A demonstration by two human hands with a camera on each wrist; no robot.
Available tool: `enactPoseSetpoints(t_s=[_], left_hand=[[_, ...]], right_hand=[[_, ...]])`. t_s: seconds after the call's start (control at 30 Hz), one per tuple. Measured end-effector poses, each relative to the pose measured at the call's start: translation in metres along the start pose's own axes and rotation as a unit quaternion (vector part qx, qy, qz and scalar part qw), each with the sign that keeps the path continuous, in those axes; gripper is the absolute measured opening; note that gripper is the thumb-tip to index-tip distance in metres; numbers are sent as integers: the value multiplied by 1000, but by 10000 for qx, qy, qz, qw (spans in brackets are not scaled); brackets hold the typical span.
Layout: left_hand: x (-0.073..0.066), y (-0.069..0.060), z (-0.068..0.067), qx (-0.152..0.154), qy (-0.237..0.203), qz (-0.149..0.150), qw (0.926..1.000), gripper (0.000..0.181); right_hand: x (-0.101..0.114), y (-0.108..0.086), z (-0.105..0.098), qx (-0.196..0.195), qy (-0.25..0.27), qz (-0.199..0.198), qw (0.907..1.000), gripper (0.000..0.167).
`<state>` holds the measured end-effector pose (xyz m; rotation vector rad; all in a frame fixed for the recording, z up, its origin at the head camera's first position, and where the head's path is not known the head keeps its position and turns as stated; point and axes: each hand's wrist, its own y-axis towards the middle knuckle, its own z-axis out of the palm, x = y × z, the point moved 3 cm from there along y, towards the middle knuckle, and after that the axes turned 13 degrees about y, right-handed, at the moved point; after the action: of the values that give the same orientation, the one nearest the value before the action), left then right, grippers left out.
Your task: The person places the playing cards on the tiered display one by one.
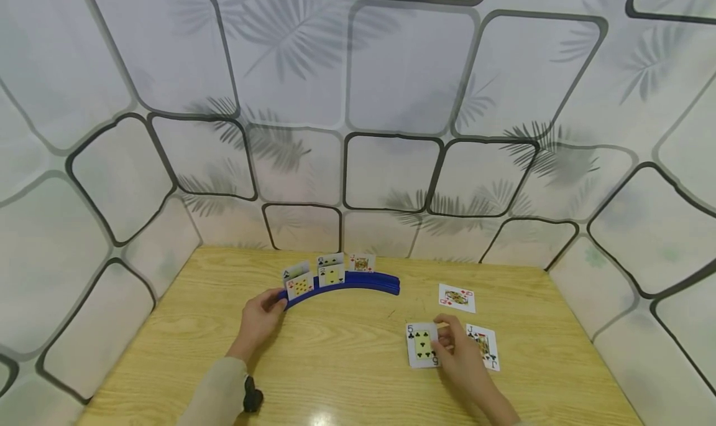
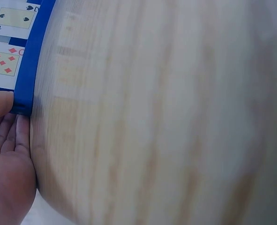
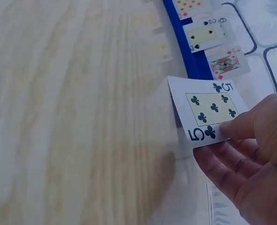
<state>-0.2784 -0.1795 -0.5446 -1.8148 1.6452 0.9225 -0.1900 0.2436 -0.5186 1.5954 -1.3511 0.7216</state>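
Note:
A curved blue card holder (image 1: 369, 281) stands on the table, and my left hand (image 1: 261, 319) grips its left end between thumb and fingers. In its slots a diamonds card (image 1: 301, 285) leans before an ace (image 1: 291, 269), a two of spades (image 1: 332, 275) before a six (image 1: 330, 259), and a jack of diamonds (image 1: 362, 263) stands towards the right. My right hand (image 1: 460, 357) pinches a five of clubs (image 3: 213, 108) by its edge, thumb on the face and fingers beneath. The card looks raised and tilted in the right wrist view.
A queen of diamonds (image 1: 457, 297) lies face up on the wooden table (image 1: 335, 364), beyond my right hand. A jack of clubs (image 1: 483, 346) lies right beside that hand, partly covered by it. Patterned cloth walls (image 1: 391, 171) enclose the table's back and sides.

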Motion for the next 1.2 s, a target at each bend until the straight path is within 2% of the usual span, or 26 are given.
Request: enactPoseSetpoints(t_s=[0.2,0.4,0.57,0.73,0.9,1.2], left_hand=[[-1,-2,-1,-7,19,6,10000,34],[-2,-2,-2,-30,11,58,10000,34],[-3,-3,-2,-38,32,84,10000,34],[-3,-3,-2,2,-19,53,10000,34],[-4,-4,-3,15,21,56,10000,34],[-3,-4,-3,15,20,39,10000,34]], right_hand=[[11,10,7,4,251,-143,9996,45],[17,22,16,96,330,36,9994,42],[20,32,22,-47,374,116,9992,31],[23,40,28,-214,526,0,9984,24],[26,47,34,-260,653,-199,9973,21],[31,58,45,-260,843,-18,9961,21]])
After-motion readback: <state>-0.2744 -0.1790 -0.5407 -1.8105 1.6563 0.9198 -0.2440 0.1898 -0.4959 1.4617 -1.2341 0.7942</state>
